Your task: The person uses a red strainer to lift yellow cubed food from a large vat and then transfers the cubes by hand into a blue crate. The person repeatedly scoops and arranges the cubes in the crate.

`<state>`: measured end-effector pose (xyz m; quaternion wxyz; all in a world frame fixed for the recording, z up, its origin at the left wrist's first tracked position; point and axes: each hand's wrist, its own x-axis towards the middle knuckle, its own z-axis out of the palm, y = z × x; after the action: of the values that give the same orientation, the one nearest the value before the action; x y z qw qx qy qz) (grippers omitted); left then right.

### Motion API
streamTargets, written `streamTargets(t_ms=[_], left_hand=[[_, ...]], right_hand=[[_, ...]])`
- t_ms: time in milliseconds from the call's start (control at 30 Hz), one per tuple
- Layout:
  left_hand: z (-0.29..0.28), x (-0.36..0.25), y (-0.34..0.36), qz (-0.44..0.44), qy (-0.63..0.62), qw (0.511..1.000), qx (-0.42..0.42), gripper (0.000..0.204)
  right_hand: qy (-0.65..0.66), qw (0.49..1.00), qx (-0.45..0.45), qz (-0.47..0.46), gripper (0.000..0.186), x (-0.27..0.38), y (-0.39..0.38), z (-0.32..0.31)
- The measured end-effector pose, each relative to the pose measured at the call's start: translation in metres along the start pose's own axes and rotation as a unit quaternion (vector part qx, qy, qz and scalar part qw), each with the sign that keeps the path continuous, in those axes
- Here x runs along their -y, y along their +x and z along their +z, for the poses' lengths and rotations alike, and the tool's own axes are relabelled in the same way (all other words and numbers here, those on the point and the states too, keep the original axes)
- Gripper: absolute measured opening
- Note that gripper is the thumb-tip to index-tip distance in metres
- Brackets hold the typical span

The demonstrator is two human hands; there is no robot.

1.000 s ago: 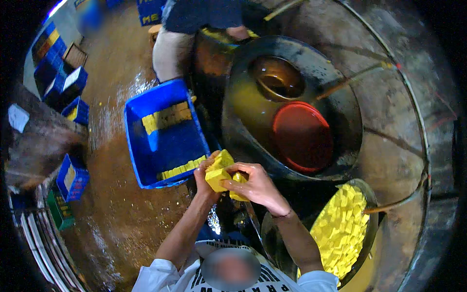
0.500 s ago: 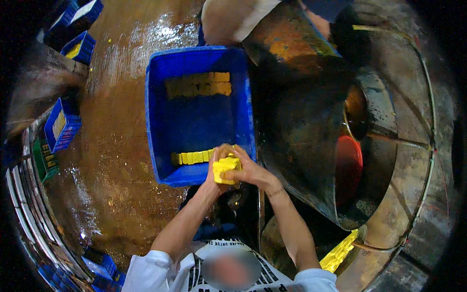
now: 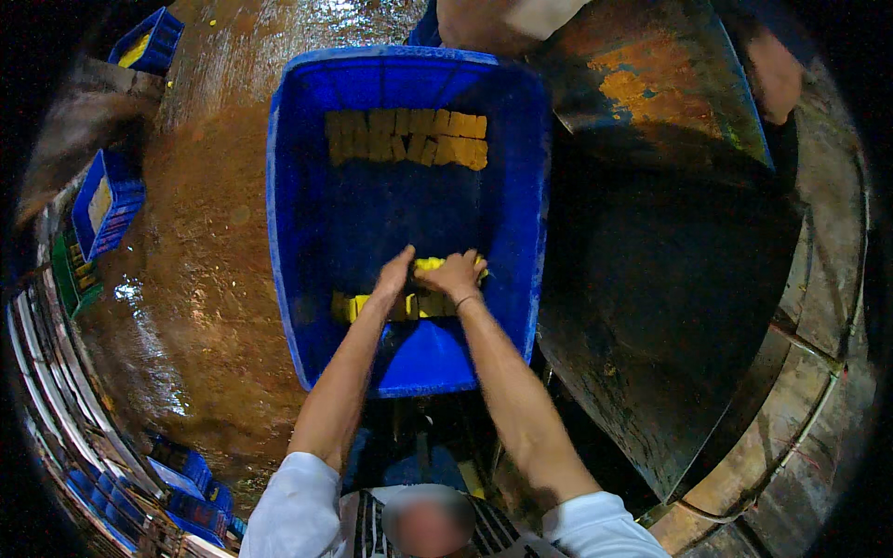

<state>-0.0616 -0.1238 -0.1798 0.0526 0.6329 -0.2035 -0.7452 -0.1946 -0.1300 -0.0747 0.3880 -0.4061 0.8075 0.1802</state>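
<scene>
A deep blue crate (image 3: pixel 277 223) stands before me, and both my hands reach down inside it. My right hand (image 3: pixel 454 277) curls over several small bright yellow blocks (image 3: pixel 430 264), which look like tofu, just beyond the near row. Left of these blocks, my left hand (image 3: pixel 394 272) is stretched out, apart from them, with nothing visible in it. Under my wrists runs the near row of yellow blocks (image 3: pixel 401 308), partly hidden by my forearms. Along the far side lie two shaded rows of similar blocks (image 3: pixel 409 136).
To the right rises a large dark metal vessel (image 3: pixel 660 288), close to the crate. Beyond it a person's arm (image 3: pixel 774 74) shows. Smaller blue crates (image 3: pixel 109 206) and a green crate (image 3: pixel 77 274) stand on the left of the wet brown floor (image 3: pixel 209 279).
Both hands have moved forward and down into the crate with the yellow blocks. My left hand has come away from them. The view has shifted, so the crate looks larger.
</scene>
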Motion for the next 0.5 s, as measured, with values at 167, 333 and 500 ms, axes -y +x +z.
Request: streamTargets(t_ms=[167,333,500], left_hand=[[0.058,-0.04,-0.052,0.011,0.217,0.976,0.024,0.075],[0.019,0.003,-0.006,0.072,0.287,0.955,-0.005,0.061],[0.058,-0.01,-0.08,0.339,0.306,0.883,-0.107,0.045]], right_hand=[[0.197,0.979,-0.043,0.018,0.073,-0.079,0.017,0.036],[0.31,0.932,-0.102,-0.16,0.041,-0.08,-0.064,-0.018],[0.476,0.826,-0.091,-0.288,0.04,-0.132,-0.247,-0.065]])
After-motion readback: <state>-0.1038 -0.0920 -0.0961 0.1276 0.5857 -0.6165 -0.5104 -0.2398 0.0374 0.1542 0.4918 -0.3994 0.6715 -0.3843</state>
